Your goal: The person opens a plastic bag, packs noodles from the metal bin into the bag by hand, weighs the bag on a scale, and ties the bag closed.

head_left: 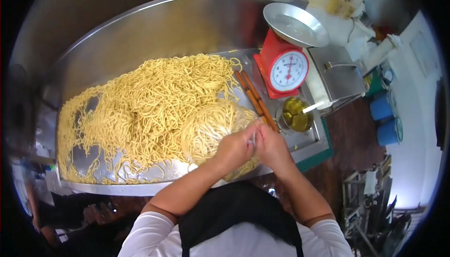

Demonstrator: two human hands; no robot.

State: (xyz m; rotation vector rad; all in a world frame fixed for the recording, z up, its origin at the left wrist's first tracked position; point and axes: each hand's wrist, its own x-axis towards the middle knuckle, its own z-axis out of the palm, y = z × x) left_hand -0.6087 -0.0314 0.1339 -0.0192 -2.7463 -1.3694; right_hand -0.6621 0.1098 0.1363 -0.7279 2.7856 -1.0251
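A clear plastic bag of yellow noodles (213, 128) rests at the near side of the metal tray, swollen and full. My left hand (236, 145) is closed on the gathered neck of the bag. Pressed up against it, my right hand (273, 147) also grips the bag's neck; the exact finger hold is partly hidden. Loose yellow noodles (159, 93) are heaped beyond and to the left of the bag. Two long brown sticks (255, 96) lie just past my hands, their near ends by my fingers.
A red dial scale (279, 64) with a round metal pan (296, 24) stands at the back right. Near my right hand is a bowl of yellow liquid (296, 118) holding a white-handled utensil (313, 107). The tray's raised wall (187, 22) curves behind. Blue buckets (389, 130) stand farther right.
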